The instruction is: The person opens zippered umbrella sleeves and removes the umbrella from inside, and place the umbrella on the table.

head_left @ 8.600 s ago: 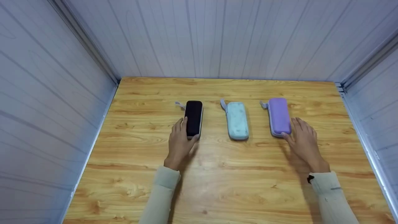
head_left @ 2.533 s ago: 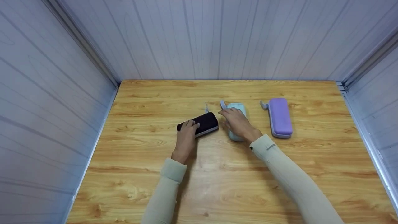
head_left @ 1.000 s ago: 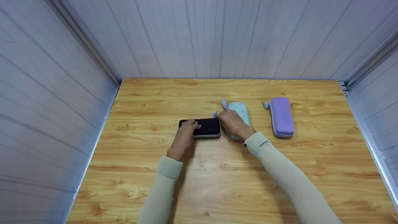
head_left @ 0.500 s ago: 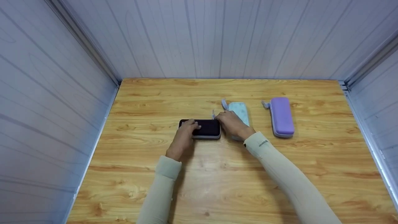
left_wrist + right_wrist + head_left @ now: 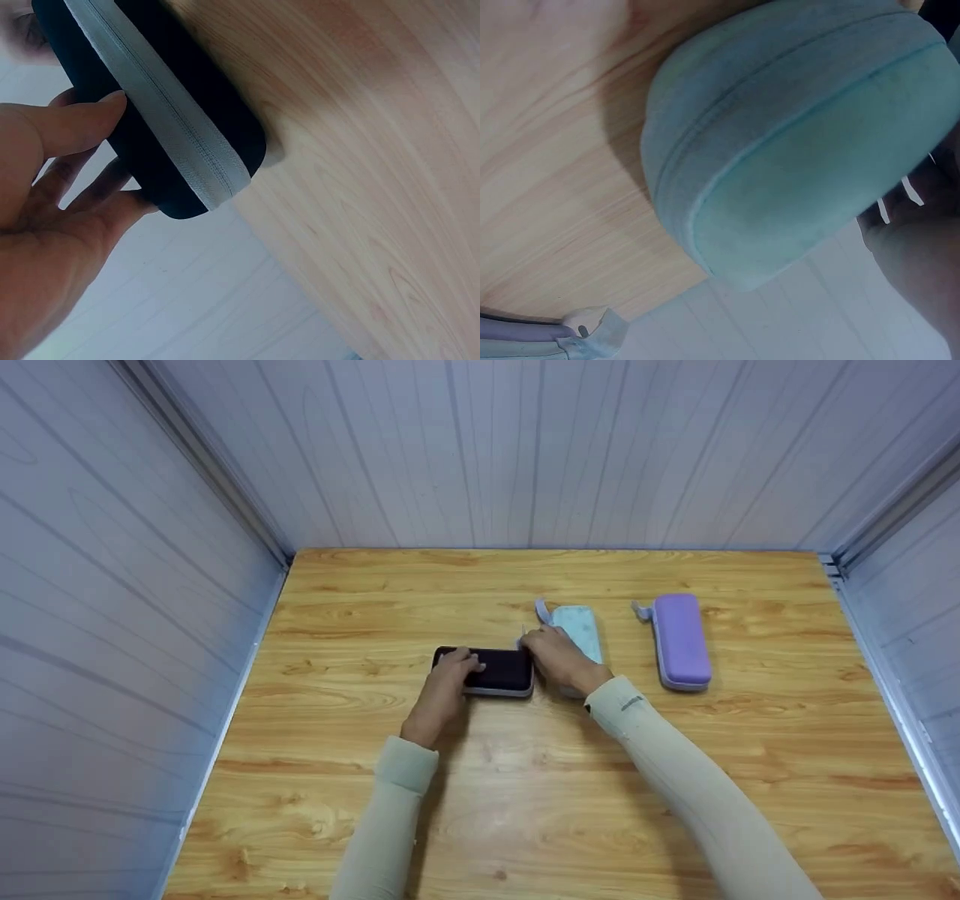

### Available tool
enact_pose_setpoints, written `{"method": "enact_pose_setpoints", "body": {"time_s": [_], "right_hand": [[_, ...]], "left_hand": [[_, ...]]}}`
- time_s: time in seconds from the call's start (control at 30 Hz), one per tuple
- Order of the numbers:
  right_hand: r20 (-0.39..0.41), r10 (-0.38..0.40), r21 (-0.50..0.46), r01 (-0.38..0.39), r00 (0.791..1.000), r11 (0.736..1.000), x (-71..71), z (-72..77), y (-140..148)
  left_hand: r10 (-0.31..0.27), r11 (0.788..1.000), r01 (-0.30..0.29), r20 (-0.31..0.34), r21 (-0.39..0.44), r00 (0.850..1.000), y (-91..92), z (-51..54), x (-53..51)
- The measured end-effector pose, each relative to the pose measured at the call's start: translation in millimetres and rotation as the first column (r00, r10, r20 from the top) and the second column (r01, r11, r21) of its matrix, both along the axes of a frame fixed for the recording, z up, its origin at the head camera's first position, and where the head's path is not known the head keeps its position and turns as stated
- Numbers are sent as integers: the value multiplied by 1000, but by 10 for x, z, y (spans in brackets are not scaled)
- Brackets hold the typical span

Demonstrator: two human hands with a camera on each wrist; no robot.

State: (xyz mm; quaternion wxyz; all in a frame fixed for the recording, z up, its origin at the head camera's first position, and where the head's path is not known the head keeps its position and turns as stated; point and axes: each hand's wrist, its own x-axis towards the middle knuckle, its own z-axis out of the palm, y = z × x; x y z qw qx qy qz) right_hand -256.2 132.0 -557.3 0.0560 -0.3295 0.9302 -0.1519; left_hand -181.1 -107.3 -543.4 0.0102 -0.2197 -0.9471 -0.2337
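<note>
A black zippered case (image 5: pixel 502 669) with a grey zip band lies crosswise on the wooden table. My left hand (image 5: pixel 444 679) holds its left end, thumb and fingers on the black shell in the left wrist view. At the case's far right corner, beside its pale strap (image 5: pixel 520 642), my right hand (image 5: pixel 559 655) has its fingers curled; the fingertips, and exactly what they pinch, are hidden. Under that hand and forearm lies a light-blue zippered case (image 5: pixel 577 626), partly covered, which fills much of the right wrist view.
A purple zippered case (image 5: pixel 681 637) with a grey strap lies to the right, standing apart from the others. Pale panel walls (image 5: pixel 495 457) enclose the table (image 5: pixel 495 795) at the back and both sides.
The black case has been turned from lengthwise to crosswise by my left hand. My right hand has come from the purple case to the black one's right end. The last second shows almost no movement.
</note>
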Motion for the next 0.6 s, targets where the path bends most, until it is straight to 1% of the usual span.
{"method": "enact_pose_setpoints", "body": {"time_s": [0.07,0.13,0.3,0.4,0.6], "right_hand": [[31,-9,19,8,999,1000,-12,7,-3],[48,-13,32,12,999,999,-22,14,2],[47,-13,52,10,999,999,-25,26,26],[8,-13,59,13,1000,998,-20,23,20],[-119,-1,90,12,993,996,0,-1,-1]], "left_hand": [[2,1000,-2,15,-3,1000,-4,5,1],[-2,1000,2,6,-5,1000,-9,-1,1],[-5,1000,5,-4,-7,1000,-11,-15,-3],[-3,1000,3,0,-10,1000,-13,-12,-2],[3,1000,-3,2,9,1000,-26,-15,16]]}}
